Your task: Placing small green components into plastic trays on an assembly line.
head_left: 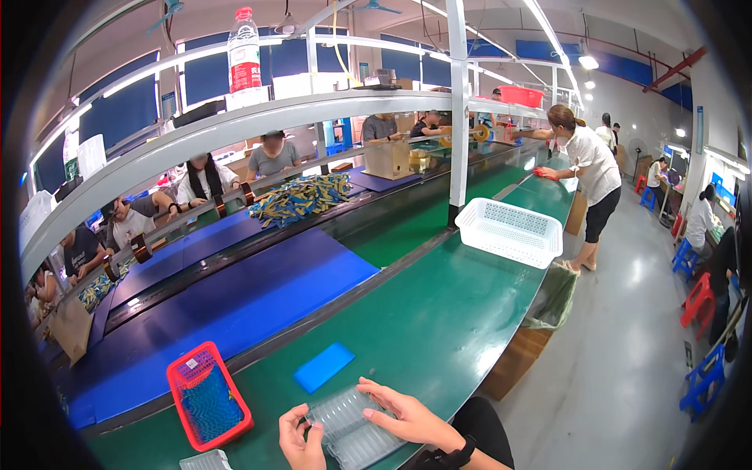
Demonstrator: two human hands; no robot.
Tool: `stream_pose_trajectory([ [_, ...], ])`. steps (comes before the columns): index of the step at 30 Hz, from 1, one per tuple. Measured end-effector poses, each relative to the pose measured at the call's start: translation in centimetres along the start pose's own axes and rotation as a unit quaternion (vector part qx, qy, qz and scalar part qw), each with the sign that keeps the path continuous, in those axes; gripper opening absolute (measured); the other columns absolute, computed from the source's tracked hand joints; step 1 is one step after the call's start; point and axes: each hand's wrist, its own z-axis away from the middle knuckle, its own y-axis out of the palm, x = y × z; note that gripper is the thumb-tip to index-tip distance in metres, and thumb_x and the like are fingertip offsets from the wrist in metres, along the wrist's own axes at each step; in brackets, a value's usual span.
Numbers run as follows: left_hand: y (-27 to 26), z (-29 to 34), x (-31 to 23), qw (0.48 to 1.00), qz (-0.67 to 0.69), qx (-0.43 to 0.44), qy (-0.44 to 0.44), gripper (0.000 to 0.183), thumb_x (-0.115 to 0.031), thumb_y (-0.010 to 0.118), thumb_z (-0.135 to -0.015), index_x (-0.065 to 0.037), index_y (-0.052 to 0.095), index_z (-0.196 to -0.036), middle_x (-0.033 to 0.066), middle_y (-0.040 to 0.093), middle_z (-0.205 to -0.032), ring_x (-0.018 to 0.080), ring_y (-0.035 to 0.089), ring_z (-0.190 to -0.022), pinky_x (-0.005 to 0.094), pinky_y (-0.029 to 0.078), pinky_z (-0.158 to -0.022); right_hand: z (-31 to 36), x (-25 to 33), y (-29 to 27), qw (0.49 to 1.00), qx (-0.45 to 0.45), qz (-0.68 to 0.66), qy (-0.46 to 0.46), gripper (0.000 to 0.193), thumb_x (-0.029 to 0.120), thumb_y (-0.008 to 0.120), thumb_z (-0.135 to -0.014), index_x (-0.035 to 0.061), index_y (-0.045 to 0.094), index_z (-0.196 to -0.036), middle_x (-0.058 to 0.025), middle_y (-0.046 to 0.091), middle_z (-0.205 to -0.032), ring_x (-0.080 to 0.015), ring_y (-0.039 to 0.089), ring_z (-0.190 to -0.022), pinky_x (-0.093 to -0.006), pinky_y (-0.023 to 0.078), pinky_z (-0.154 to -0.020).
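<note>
Between my hands is a clear ribbed plastic tray (341,413), tilted above the green bench. My left hand (301,440) has its thumb and curled fingers on the tray's left edge. My right hand (411,417) grips the right side, its fingers along the far edge and thumb on top. Another clear ribbed section (366,448) shows just below; whether it is a separate tray I cannot tell. A flat blue rectangular piece (324,366) lies beyond my hands. To the left, a red basket (243,423) holds many small blue pieces (210,406).
A white perforated basket (509,233) stands farther along the green bench (423,313). Another clear tray (205,460) lies at the lower edge. A white post (458,110) and overhead shelf (345,106) rise beyond. A co-worker (576,149) stands at the far right; several others sit opposite.
</note>
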Motion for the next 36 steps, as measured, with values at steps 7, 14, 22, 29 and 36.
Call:
stream_pose_trajectory([
  [7,-0.7,-0.2,0.7,0.999,-0.039,0.022,0.002,0.035,0.004,0.059,-0.099,0.001,0.058,-0.133,0.0056,0.06,-0.12,0.0144,0.058,-0.112,0.0281,0.047,-0.099,-0.1,-0.3,0.0,1.0,0.002,-0.011,-0.017,0.053,0.024,0.064,-0.106,0.0029,0.049,-0.152,-0.0207,0.035,-0.167,-0.0301,0.038,-0.153,-0.0411,0.032,-0.125],
  [14,-0.6,-0.1,1.3,0.998,-0.056,0.022,0.026,0.046,0.002,0.064,-0.096,0.002,0.053,-0.14,0.0093,0.057,-0.132,0.0187,0.057,-0.12,0.0317,0.046,-0.105,0.0,0.0,0.0,1.0,0.011,-0.024,0.001,0.053,0.012,0.064,-0.106,0.0017,0.047,-0.155,-0.017,0.03,-0.17,-0.0247,0.031,-0.157,-0.039,0.025,-0.128],
  [22,0.0,0.2,-0.6,0.96,-0.254,0.086,0.079,0.06,-0.008,0.073,-0.092,0.002,0.047,-0.146,0.0188,0.05,-0.148,0.0303,0.05,-0.136,0.0388,0.038,-0.116,0.0,-0.6,0.0,1.0,0.001,-0.012,-0.028,0.052,0.023,0.064,-0.106,0.0036,0.05,-0.153,-0.0202,0.035,-0.168,-0.029,0.037,-0.153,-0.0412,0.034,-0.124],
  [29,-0.1,0.2,-0.5,0.956,-0.266,0.087,0.088,0.062,-0.01,0.074,-0.091,0.003,0.048,-0.145,0.0214,0.046,-0.153,0.0315,0.048,-0.138,0.0395,0.037,-0.117,0.0,-0.7,0.0,1.0,0.003,0.001,-0.031,0.052,0.024,0.064,-0.106,0.004,0.051,-0.152,-0.0195,0.036,-0.168,-0.0288,0.041,-0.152,-0.0414,0.035,-0.123],
  [36,-0.6,-0.2,0.2,0.944,-0.295,0.089,0.117,0.062,-0.008,0.074,-0.089,0.002,0.048,-0.145,0.0219,0.048,-0.151,0.033,0.05,-0.138,0.0399,0.039,-0.116,0.0,-0.8,0.0,1.0,0.0,0.008,-0.023,0.052,0.024,0.064,-0.106,0.0032,0.051,-0.152,-0.0181,0.036,-0.168,-0.0285,0.042,-0.151,-0.0403,0.037,-0.121],
])
